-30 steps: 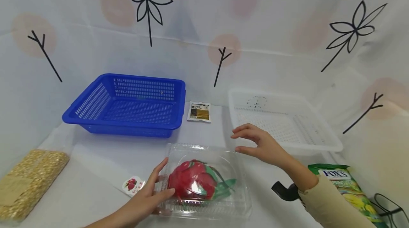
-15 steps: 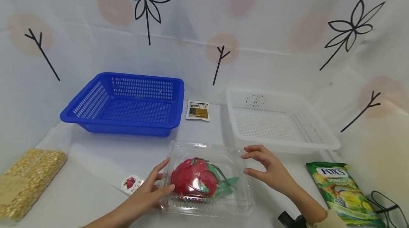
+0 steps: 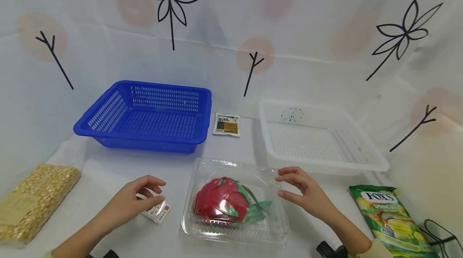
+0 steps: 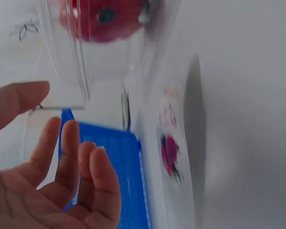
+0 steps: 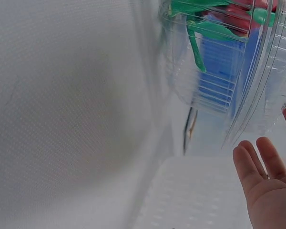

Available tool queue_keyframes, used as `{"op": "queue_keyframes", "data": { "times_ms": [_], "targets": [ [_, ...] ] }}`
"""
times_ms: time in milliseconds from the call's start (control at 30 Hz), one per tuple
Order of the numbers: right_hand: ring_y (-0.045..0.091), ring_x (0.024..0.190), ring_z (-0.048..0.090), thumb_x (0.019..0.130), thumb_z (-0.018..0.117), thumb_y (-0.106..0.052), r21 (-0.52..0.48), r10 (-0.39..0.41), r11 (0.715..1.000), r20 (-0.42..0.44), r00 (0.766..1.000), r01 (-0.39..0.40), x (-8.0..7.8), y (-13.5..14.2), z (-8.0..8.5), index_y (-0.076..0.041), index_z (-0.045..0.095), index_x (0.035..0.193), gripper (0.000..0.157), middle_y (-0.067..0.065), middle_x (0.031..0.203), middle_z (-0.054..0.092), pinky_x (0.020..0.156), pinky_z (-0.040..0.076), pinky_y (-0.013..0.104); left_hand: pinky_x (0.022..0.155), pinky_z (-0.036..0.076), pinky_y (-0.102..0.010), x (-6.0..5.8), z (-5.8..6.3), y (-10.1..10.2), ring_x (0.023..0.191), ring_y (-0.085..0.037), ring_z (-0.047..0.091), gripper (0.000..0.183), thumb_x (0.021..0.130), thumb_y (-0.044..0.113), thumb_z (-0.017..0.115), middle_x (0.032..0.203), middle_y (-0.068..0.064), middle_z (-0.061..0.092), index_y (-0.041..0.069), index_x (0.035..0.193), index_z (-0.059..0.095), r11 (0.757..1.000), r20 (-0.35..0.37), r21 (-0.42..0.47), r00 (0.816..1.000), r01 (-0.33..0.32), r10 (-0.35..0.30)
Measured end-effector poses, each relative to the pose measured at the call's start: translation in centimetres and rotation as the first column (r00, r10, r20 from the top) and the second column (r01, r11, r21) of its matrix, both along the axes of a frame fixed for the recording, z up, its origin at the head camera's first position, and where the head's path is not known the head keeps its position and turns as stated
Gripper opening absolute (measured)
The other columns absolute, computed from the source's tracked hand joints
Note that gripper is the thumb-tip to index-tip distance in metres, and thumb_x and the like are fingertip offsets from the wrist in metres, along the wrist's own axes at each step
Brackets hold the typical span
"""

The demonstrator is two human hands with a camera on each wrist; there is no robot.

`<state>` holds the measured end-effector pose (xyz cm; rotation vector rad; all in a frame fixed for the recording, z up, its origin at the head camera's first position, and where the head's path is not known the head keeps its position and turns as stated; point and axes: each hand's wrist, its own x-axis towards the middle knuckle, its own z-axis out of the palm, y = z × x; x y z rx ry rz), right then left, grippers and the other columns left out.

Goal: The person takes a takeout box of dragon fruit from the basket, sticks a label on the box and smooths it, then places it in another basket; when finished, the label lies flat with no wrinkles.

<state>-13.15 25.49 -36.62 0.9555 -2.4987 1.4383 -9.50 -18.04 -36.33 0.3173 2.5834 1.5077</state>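
Note:
In the head view a clear plastic clamshell box (image 3: 278,224) lies closed at the front middle of the table. Inside it is a dragon fruit (image 3: 221,201), red with green tips. My left hand (image 3: 132,199) is left of the box, fingers loosely bent, holding nothing. It hovers over a small white card (image 3: 160,212) and partly covers it; the left wrist view shows a printed dragon fruit on this card (image 4: 169,155). At the box's upper right corner is my right hand (image 3: 305,191), fingers spread and slightly bent, fingertips right at the edge.
A blue basket (image 3: 155,147) stands back left and a white basket (image 3: 325,165) back right, with a small sachet (image 3: 227,125) between them. A bag of yellow grains (image 3: 43,197) lies far left. A green FOX'S bag (image 3: 392,220) and black-framed glasses (image 3: 442,237) lie far right.
My left hand has let go of the box's left side and moved left over the card. My right hand came down from above to the box's upper right corner.

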Motion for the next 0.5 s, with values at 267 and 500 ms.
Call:
{"op": "queue_keyframes", "data": {
  "times_ms": [267,500],
  "targets": [
    [0.006,0.109,0.05,0.08,0.068,0.004,-0.007,0.003,1.0,0.006,1.0,-0.003,0.0,-0.1,0.0,-0.006,0.064,0.106,0.028,0.017,0.113,0.051,0.092,0.04,0.016,0.065,0.043,-0.033,-1.4,-0.8,-3.9,0.081,-0.02,0.05,0.045,0.074,0.03,0.078,0.095,-0.003,0.058,0.007,0.11,0.063,0.964,-0.035,-0.264,0.999,-0.009,0.0],
    [0.005,0.109,0.05,0.08,0.067,0.006,-0.021,0.017,1.0,0.003,1.0,-0.017,-0.1,-0.1,-0.2,-0.006,0.064,0.106,0.028,0.008,0.114,0.051,0.092,0.04,0.016,0.052,0.037,-0.031,-2.1,-1.1,-6.9,0.065,-0.021,0.045,0.074,0.07,0.044,0.078,0.086,-0.012,0.047,0.004,0.126,0.049,0.879,0.035,-0.47,0.993,-0.082,0.111]
  ]
}}
